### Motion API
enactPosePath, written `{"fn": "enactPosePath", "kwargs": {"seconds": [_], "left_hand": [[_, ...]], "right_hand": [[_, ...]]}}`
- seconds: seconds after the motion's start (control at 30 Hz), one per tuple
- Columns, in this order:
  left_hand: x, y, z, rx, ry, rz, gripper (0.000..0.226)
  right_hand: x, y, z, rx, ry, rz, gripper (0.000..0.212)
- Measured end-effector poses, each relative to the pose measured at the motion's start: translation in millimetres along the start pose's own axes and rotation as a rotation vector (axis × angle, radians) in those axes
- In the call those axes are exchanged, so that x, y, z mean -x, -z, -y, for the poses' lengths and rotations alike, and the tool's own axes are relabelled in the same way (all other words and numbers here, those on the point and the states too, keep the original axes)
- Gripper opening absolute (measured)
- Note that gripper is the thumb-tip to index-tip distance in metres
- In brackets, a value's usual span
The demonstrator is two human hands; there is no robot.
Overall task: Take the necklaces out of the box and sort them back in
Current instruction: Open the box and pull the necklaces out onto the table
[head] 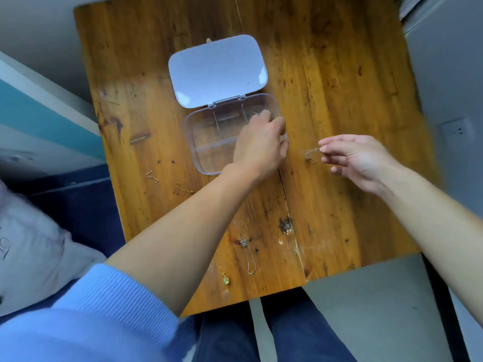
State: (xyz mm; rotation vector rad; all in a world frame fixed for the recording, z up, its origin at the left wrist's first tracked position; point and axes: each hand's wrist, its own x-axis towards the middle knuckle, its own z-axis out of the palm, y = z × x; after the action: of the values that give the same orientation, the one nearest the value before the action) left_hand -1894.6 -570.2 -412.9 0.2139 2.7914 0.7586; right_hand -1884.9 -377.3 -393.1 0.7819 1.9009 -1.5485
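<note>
A clear plastic box [206,142] with several compartments lies on the wooden table [326,87], its lid [218,70] flipped open at the far side. My left hand [258,147] reaches over the box's right half, fingertips pinched on a thin necklace [261,113] in the far right compartment. My right hand [358,158] hovers to the right of the box and pinches a fine chain [311,154] that dangles just above the table. The other visible compartments hold nothing.
Loose necklaces lie on the near part of the table: two gold chains [153,176] [184,188] at the left, a silver one with a pendant [243,242], and a gold one with a green stone [225,280] by the front edge. My legs sit below that edge.
</note>
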Motion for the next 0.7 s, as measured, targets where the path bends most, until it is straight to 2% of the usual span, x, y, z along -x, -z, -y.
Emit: {"fn": "enactPosePath", "kwargs": {"seconds": [0.13, 0.23, 0.33, 0.47, 0.57, 0.7], "left_hand": [[-0.8, -3.3, -10.6, -0.137, -0.12, -0.038, 0.026], [-1.2, -8.1, -19.7, -0.247, -0.168, -0.062, 0.022], [0.2, -15.4, -31.8, -0.263, -0.205, -0.098, 0.02], [2.4, -33.8, -53.7, -0.224, -0.285, 0.007, 0.019], [-2.3, -51.5, -62.1, -0.104, -0.187, 0.097, 0.014], [-18.0, -67.4, -65.4, 0.018, -0.028, 0.109, 0.015]], "right_hand": [[-13.1, 9.7, -13.6, 0.076, -0.013, -0.121, 0.011], [-22.6, 20.6, -29.5, 0.272, 0.016, -0.257, 0.011], [-26.8, 34.7, -42.5, 0.469, 0.055, -0.314, 0.009], [-23.7, 47.4, -51.1, 0.666, 0.132, -0.379, 0.012], [-22.3, 56.3, -55.8, 0.697, 0.164, -0.407, 0.01], [-23.4, 69.0, -64.0, 0.631, 0.204, -0.369, 0.009]]}}
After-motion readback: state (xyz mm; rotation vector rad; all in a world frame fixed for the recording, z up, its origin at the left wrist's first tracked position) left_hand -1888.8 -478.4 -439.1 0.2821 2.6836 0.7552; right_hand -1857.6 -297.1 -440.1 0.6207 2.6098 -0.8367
